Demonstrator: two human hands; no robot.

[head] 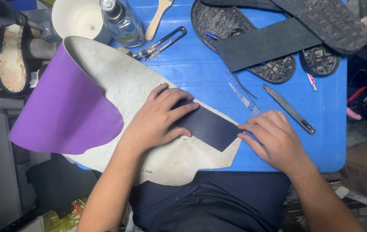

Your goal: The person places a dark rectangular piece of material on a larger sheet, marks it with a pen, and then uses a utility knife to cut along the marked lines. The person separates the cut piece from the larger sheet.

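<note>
A large sheet of leather (119, 81) lies over the blue table (329, 129), its pale rough underside up and its purple face (63, 111) folded over at the left. A dark rectangular strip (209, 126) rests on the pale side. My left hand (160, 118) lies flat on the strip's left end, fingers spread and pressing it down. My right hand (273, 137) sits at the strip's right end, fingertips touching its corner at the leather's edge. Neither hand grips anything.
Behind the hands lie a clear ruler (241, 91), a utility knife (288, 108), metal shears (162, 43), a brush handle (157, 19), a glass bottle (123, 19) and a white bowl (76, 17). Black shoe soles (235, 25) and a dark green sheet (265, 43) fill the back right.
</note>
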